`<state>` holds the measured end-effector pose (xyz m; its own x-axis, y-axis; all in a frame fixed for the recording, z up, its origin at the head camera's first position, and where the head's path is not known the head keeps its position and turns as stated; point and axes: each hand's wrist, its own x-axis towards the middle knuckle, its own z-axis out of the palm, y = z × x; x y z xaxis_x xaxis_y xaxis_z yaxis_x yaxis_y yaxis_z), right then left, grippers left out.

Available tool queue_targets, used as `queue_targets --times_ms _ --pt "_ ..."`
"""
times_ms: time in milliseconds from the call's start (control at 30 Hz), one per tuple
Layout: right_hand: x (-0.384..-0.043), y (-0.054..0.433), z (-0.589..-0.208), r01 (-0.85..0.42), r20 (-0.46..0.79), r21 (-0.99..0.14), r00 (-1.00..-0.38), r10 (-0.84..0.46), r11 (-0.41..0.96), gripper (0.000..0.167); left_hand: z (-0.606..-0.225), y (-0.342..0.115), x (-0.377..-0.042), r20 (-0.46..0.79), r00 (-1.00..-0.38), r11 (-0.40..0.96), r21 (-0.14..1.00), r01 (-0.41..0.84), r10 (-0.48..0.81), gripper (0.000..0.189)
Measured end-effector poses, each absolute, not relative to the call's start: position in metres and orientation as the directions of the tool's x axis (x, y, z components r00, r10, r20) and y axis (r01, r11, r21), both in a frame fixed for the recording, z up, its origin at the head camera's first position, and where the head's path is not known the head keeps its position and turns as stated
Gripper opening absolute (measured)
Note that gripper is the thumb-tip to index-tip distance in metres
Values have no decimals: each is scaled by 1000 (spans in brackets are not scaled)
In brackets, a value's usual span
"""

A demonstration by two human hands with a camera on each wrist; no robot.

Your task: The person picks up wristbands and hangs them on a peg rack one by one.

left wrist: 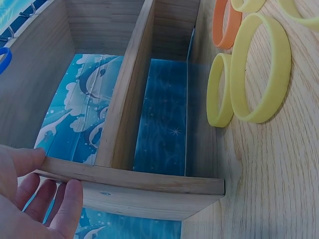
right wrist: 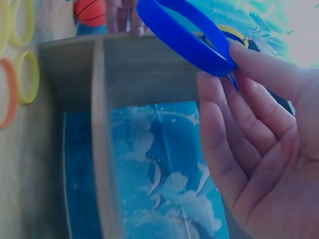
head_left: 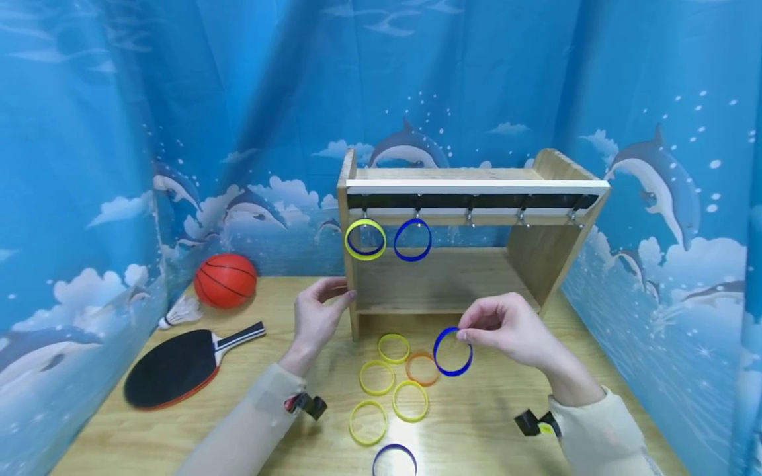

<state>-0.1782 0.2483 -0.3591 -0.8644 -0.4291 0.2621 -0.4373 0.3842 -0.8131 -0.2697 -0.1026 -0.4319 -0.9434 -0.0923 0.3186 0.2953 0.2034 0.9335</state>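
Note:
Between thumb and fingertips, my right hand [head_left: 506,328] pinches a blue silicone wristband [head_left: 437,357], held in front of the wooden rack [head_left: 524,264]. The right wrist view shows that blue band [right wrist: 184,42] tilted above the curled fingers. My left hand [head_left: 319,314] grips the front edge of the rack's left side panel [left wrist: 144,196], thumb on one face and fingers on the other. On the rack's leftmost hook hang a yellow wristband [head_left: 348,248] and a blue one behind it. Another blue wristband [head_left: 430,241] hangs from the second hook [head_left: 418,213].
Several yellow wristbands [head_left: 368,443], an orange one [head_left: 421,383] and a blue one [head_left: 395,446] lie on the table [head_left: 476,436]. At left are a table tennis paddle [head_left: 172,367], a shuttlecock [head_left: 184,311] and a small basketball [head_left: 225,281]. Bare hooks [head_left: 522,217] line the rack's right part.

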Motion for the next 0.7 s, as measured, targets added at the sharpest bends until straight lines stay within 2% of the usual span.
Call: queue_targets --times_ms 233,500,700 --pt "-190 227 -344 -462 375 -821 -880 -293 337 5 -432 -103 -270 319 -943 202 933 297 -91 31" --pt "-207 201 -332 -517 515 -854 -856 -45 60 5 -431 -104 -269 310 -946 195 938 287 -99 31" --pt "-216 177 -325 -552 534 -827 -830 160 -108 22 -430 -103 -268 316 -944 194 936 293 -97 32"
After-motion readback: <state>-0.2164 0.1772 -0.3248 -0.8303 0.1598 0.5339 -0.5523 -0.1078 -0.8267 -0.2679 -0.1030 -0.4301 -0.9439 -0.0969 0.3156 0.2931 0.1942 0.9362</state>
